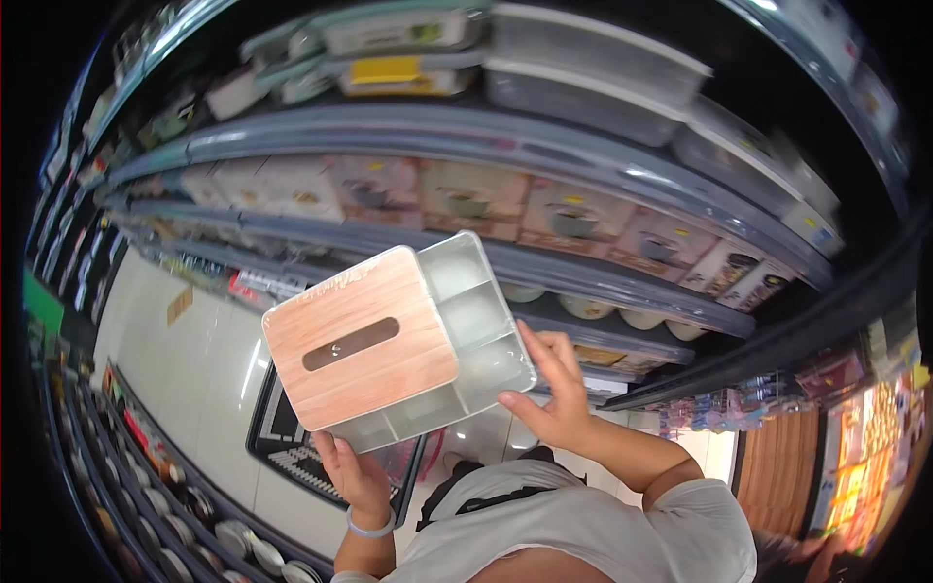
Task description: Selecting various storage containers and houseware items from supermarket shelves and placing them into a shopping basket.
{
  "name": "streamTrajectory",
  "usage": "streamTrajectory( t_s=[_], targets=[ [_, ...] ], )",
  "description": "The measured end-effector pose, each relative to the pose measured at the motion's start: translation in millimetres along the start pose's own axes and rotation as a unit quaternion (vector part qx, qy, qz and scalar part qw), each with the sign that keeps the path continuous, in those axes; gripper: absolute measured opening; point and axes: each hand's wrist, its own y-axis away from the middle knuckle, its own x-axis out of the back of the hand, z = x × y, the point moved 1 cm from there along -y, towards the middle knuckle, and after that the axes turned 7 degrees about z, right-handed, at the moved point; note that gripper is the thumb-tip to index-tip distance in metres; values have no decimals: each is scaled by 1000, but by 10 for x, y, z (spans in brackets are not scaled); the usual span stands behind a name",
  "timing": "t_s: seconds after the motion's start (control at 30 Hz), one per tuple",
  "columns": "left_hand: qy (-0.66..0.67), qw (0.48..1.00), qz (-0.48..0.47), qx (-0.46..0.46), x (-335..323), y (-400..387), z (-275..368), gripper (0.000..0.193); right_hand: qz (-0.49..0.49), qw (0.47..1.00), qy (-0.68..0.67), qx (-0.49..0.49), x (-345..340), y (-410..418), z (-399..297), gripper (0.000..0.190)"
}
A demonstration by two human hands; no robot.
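A tissue box organizer [368, 339] with a wood-grain lid, a long slot and pale green side compartments is held up in front of me, tilted, and looks wrapped in clear film. My right hand [557, 386] grips its right corner, thumb below and fingers along the edge. My left hand [355, 474], with a pale bangle at the wrist, supports the lower left edge; part of its fingers is hidden behind the organizer. Beneath it, a black shopping basket or cart [291, 466] is partly covered by the organizer and my left hand.
Shelves ahead carry clear plastic bins [583, 87], boxed cookware [474, 204] and bowls [587, 306]. More shelving with dishes [175, 525] runs along the lower left. A tan patch [180, 305] lies on the tiled floor. Another person's hands [820, 550] show at the lower right.
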Motion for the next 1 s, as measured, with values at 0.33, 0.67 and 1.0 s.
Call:
streamTrajectory(
  t_s=[0.33, 0.67, 1.0],
  targets=[
    [55, 965, -249, -62, -1873, 186, 72, 60, 211, 962, 145, 97, 1993, -118, -275, 59],
    [75, 903, -418, -62, -3422, 451, 115, 61, 332, 924, 161, 98, 3200, -440, -146, 44],
    [85, 898, -429, -42, -4424, 190, 96, 56, 388, 913, 123, 37, 3843, -1027, 231, 44]
  ],
)
